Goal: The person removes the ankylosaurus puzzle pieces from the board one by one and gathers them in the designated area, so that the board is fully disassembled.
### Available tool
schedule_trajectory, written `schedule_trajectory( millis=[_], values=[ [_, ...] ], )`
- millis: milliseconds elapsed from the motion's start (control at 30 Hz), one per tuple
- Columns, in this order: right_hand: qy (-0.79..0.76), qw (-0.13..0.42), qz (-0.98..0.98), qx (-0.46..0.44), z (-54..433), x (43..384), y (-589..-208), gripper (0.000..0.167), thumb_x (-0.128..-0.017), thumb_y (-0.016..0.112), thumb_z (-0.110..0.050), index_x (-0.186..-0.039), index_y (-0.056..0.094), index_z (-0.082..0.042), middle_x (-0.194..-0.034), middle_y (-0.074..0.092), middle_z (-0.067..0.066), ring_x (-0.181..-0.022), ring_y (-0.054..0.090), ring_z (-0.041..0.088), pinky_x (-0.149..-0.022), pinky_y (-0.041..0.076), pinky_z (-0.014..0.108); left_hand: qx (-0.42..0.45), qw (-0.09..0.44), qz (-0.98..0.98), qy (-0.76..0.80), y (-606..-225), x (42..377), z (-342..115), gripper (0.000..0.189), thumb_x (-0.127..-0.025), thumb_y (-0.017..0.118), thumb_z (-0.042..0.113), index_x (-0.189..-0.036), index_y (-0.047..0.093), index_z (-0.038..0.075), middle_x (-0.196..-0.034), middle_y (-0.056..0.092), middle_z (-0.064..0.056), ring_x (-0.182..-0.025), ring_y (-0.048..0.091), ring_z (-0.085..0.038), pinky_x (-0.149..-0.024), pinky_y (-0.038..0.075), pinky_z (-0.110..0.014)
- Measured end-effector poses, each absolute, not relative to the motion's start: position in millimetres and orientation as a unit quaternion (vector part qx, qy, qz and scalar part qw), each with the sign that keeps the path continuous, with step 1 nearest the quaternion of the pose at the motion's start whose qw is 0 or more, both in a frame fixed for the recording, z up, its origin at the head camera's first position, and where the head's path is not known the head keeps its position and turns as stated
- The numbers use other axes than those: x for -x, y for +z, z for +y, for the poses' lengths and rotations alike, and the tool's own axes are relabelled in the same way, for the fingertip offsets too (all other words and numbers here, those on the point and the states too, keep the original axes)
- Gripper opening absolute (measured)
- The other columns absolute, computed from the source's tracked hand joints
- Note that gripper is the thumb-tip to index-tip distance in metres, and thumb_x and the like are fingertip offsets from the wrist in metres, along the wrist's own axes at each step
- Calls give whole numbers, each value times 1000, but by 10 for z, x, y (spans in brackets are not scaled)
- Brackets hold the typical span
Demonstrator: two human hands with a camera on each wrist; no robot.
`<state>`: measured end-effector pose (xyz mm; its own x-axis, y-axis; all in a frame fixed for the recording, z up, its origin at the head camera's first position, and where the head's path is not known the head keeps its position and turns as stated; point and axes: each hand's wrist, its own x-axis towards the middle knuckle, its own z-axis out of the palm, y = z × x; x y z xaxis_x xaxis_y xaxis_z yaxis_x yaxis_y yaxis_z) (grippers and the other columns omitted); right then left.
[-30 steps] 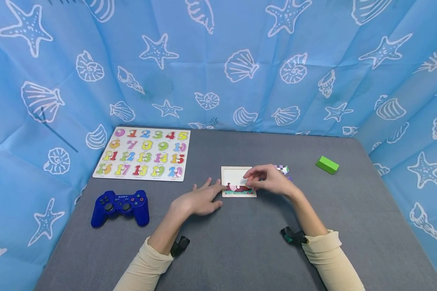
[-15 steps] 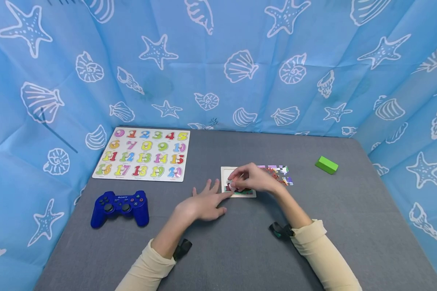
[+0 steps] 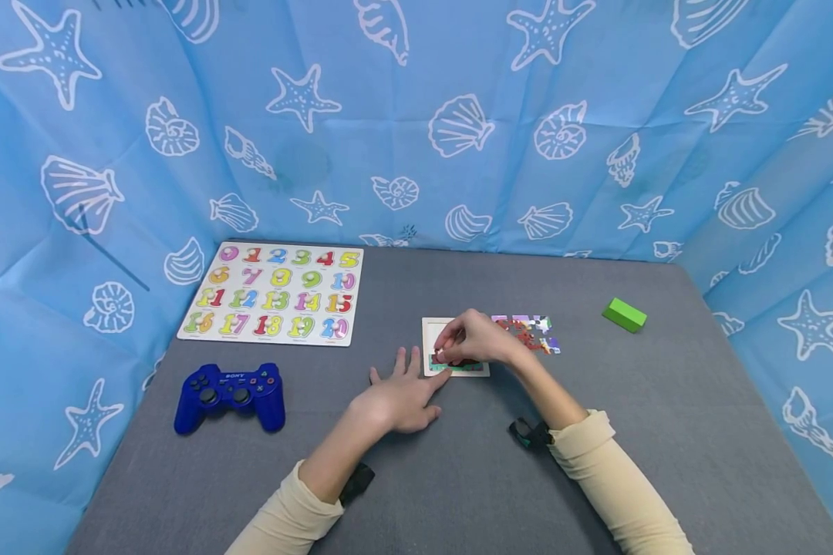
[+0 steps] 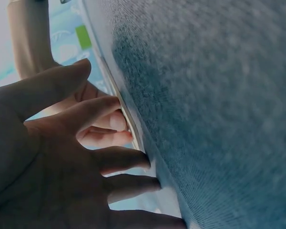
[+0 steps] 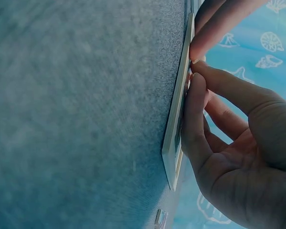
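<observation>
A small wooden puzzle tray (image 3: 472,374) lies mid-table, a row of dark red and green picture pieces (image 3: 467,362) fitted along its near side. Over its left part, my right hand (image 3: 477,338) pinches a small puzzle piece between thumb and fingers, down at the tray's surface; the fingertips mostly cover the piece. My left hand (image 3: 397,399) is spread flat at the tray's near left corner, index fingertip on the front rim. In the right wrist view the tray's edge (image 5: 169,152) shows side-on, with fingertips of both hands close together.
Several loose jigsaw pieces (image 3: 541,327) lie just right of the tray. A number puzzle board (image 3: 269,294) is at the back left, with a blue game controller (image 3: 232,393) nearer. At right lies a green block (image 3: 625,314). A blue shell-print curtain (image 3: 458,177) borders the table.
My right hand has moved left across the tray and lowered a piece to its left part, uncovering the loose pieces at right. My left hand has shifted slightly right, its index finger along the front rim.
</observation>
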<state>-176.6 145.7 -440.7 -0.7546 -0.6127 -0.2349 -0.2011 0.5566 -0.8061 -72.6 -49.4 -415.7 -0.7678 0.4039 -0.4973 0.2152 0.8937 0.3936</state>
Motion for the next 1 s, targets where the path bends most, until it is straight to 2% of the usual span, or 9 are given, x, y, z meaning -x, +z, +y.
schedule_trajectory(
  millis=[200,467,800,1000],
  values=[
    [-395,252,847,251,1453,1761,-4404,10,-94,80,-3,-103,81,3,-82,75,8,-66,63,6,-63,55,20,-163,299,927,155,-4135,718,-479,65,-111,61,38,-171,36,37,-183,9,-22,-172,3,-45,-125,21,-85],
    [-394,251,843,267,1462,1763,-4408,11,-94,81,-5,-102,78,2,-83,73,7,-68,60,6,-63,51,19,-164,297,927,161,-4156,725,-479,63,-111,61,36,-170,37,37,-183,7,-22,-172,3,-44,-125,21,-84],
    [-436,255,824,258,1501,1717,-4422,10,-98,77,-3,-105,75,3,-93,77,17,-79,67,9,-71,57,21,-161,297,927,162,-4243,745,-473,63,-111,60,36,-170,37,40,-184,6,-22,-172,2,-45,-123,18,-87],
    [-467,237,824,217,1568,1690,-4414,8,-98,75,-1,-105,75,2,-94,78,15,-78,68,11,-72,58,25,-162,292,928,164,-4234,743,-478,62,-111,61,36,-168,40,40,-184,9,-21,-172,4,-45,-122,21,-87]
  ],
)
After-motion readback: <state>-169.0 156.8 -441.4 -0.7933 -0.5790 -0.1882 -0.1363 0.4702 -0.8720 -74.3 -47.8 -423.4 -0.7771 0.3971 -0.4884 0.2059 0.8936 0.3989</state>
